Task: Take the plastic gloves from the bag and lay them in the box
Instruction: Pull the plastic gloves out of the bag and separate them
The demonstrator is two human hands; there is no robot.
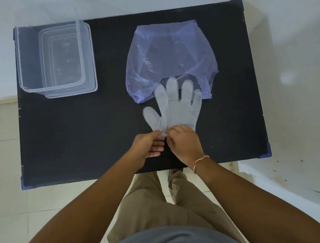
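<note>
Clear plastic gloves (175, 106) lie flat on the black table, fingers spread and pointing away from me, their fingertips overlapping the mouth of a thin purple bag (168, 52). My left hand (149, 145) and my right hand (184, 140) meet at the gloves' cuff and both pinch its near edge. How many gloves are stacked there I cannot tell. A clear plastic box (20, 60) stands at the table's far left corner, with nothing visible inside it.
The black table (79, 138) has purple corner caps and a near edge just behind my wrists. A clear lid lies under or beside the box on its right. A pale tiled floor and white wall surround the table.
</note>
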